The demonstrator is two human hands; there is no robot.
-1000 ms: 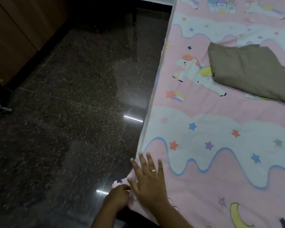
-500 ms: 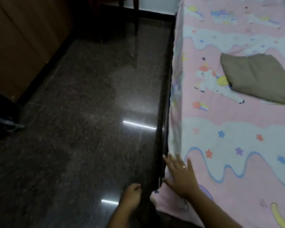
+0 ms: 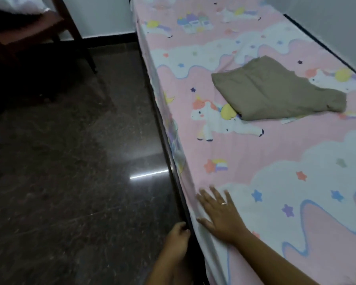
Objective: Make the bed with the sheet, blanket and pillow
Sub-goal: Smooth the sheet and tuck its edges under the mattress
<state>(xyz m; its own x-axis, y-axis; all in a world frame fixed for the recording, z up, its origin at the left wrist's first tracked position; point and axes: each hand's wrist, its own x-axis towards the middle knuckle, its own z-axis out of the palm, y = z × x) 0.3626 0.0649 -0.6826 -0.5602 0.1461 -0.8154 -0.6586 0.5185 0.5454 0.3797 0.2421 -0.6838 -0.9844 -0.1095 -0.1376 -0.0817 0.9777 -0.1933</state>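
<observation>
While your right hand (image 3: pixel 220 217) presses the sheet (image 3: pixel 255 157) with fingers (image 3: pixel 214 195) spread flat, your left hand (image 3: pixel 177 237) curls at the edge of the bed (image 3: pixel 167 140) beside them, its hold hidden. The cloth should handle light and limp: pinch its hanging hem. The folded blanket (image 3: pixel 275 91) lies well beyond the fingers.

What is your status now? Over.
Right hand flat on sheet at bed edge. Left hand down at bed side, grip hidden. Folded brown blanket lying mid-bed.

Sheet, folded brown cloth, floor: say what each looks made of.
Sheet: thin woven fabric, likely cotton, matte; printed unicorns, soft creases. Folded brown cloth: thicker plain fabric, matte; it lies in limp folds. Floor: polished dark stone, perhaps granite; speckled, mirrors a light strip.
</observation>
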